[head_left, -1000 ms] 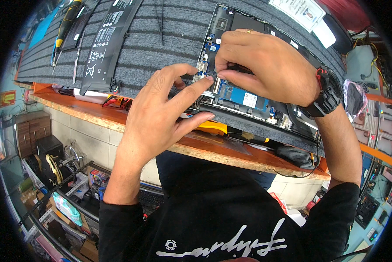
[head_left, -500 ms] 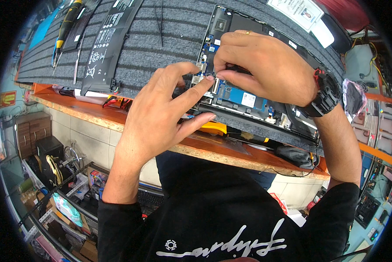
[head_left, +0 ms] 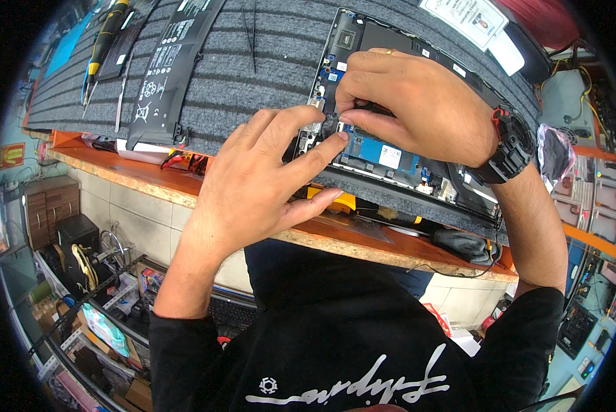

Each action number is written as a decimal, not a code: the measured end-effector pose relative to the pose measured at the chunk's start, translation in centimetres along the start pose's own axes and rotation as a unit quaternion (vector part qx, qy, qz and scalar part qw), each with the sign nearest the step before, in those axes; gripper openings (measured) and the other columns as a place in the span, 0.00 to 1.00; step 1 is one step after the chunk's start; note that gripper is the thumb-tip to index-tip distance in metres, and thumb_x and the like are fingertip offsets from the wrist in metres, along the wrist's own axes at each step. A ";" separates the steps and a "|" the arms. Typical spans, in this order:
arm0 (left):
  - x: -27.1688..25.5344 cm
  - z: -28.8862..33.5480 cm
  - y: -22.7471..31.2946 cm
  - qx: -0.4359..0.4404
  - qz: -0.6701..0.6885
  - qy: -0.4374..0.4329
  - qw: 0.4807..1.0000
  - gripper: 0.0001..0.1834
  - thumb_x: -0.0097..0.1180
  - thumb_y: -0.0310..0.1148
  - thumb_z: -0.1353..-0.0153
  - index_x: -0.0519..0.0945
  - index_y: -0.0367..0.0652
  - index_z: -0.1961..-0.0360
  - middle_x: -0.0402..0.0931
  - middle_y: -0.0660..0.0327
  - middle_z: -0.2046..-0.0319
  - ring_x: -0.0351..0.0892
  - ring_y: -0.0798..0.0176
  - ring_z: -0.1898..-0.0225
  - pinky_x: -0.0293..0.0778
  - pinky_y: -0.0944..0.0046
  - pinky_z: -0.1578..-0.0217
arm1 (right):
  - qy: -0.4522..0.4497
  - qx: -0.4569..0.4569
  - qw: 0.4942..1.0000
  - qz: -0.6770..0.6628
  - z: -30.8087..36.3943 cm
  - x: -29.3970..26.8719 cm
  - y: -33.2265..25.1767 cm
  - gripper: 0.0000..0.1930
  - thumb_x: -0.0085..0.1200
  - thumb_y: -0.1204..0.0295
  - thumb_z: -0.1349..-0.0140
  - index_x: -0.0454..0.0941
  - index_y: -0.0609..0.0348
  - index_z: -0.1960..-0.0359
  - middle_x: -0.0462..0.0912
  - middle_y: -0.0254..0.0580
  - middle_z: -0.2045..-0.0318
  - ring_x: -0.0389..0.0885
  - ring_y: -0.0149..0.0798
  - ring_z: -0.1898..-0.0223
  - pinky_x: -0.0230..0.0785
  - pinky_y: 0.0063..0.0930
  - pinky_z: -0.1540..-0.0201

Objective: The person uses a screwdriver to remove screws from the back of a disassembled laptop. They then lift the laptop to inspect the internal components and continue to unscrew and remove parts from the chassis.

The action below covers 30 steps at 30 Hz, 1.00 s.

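While the left hand (head_left: 253, 175) spreads open over the laptop (head_left: 373, 150), upper centre-right, the right hand (head_left: 417, 103) pinches closed; its hold is hidden.

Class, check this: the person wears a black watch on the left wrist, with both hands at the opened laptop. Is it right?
No: the head view shows the black watch on the right wrist, not the left. The left hand and right hand are at the opened laptop, as stated.

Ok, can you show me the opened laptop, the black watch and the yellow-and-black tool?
Opened laptop (head_left: 371, 151): head view, on its blue board inside.
Black watch (head_left: 516, 145): head view, on its middle.
Yellow-and-black tool (head_left: 106, 36): head view, on its handle's dark part.
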State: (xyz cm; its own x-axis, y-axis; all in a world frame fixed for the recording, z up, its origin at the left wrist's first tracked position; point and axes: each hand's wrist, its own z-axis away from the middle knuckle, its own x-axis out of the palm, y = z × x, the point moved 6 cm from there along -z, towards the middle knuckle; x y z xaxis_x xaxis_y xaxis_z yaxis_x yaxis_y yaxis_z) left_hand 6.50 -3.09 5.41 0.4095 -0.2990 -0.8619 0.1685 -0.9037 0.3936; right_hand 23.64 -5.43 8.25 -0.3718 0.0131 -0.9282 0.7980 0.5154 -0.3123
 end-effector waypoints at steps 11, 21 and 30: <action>-0.8 -0.6 0.1 0.032 -0.014 -0.034 0.999 0.31 0.72 0.40 0.50 0.83 0.51 0.41 0.73 0.55 0.41 0.77 0.52 0.52 0.78 0.54 0.51 | -0.005 0.001 1.000 0.004 -0.3 -0.2 -0.3 0.07 0.61 0.70 0.36 0.81 0.58 0.60 0.81 0.44 0.62 0.83 0.52 0.56 0.76 0.44 0.53; -0.9 -0.5 0.2 0.033 -0.020 -0.028 0.999 0.30 0.71 0.40 0.49 0.84 0.51 0.43 0.73 0.55 0.41 0.77 0.52 0.51 0.78 0.54 0.51 | -0.001 -0.004 1.000 -0.004 -0.1 -0.1 -0.4 0.07 0.64 0.71 0.37 0.79 0.57 0.61 0.79 0.42 0.64 0.80 0.48 0.59 0.74 0.40 0.56; -1.0 -0.5 0.2 0.029 -0.019 -0.033 0.999 0.29 0.71 0.40 0.49 0.84 0.50 0.43 0.72 0.55 0.41 0.77 0.51 0.50 0.78 0.54 0.50 | -0.013 0.007 1.000 0.006 -0.4 -0.3 -0.6 0.07 0.61 0.70 0.36 0.80 0.58 0.61 0.82 0.43 0.63 0.82 0.51 0.56 0.76 0.44 0.53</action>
State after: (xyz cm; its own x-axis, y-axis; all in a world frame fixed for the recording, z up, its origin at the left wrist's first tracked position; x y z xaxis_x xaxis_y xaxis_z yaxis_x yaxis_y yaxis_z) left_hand 6.61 -2.84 6.48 0.3428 -0.2826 -0.8959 0.1300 -0.9302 0.3432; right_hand 23.11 -5.38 8.77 -0.3499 -0.0040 -0.9368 0.8083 0.5041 -0.3041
